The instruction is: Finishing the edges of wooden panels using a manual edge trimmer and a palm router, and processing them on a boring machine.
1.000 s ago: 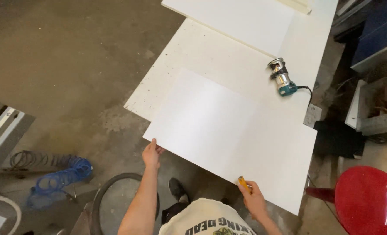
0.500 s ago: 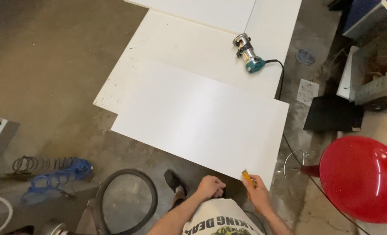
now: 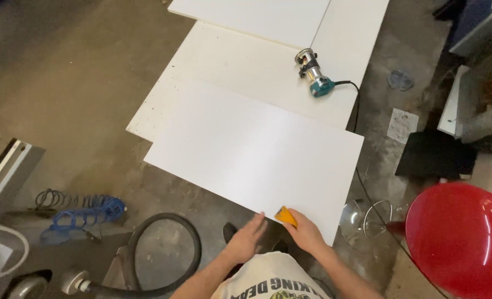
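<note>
The right hand (image 3: 307, 235) is closed around a small yellow-orange flat tool (image 3: 286, 216), gripping its rear part so that only the front tip sticks out past the fingers. That tip lies on the near edge of the large white rectangular laminate board (image 3: 257, 152), which spreads away from the grip, up and to the left. The left hand (image 3: 247, 239) hovers just left of the grip with fingers loosely extended and holding nothing; its fingertips reach close to the same board edge, though contact there cannot be told.

Beyond the grip, the white board overlaps a second, speckled off-white panel (image 3: 229, 63), and on that one, well apart from the hands, a teal and silver corded trim router (image 3: 312, 72) lies on its side, its black cable (image 3: 356, 111) trailing off the right edge. To the right of the grip stands a glossy red round stool seat (image 3: 462, 238) on a chrome base. To the left, on the concrete floor (image 3: 63, 83), curves a thick black vacuum hose (image 3: 163, 249), and further left lies a coiled blue air hose (image 3: 85, 210)
</note>
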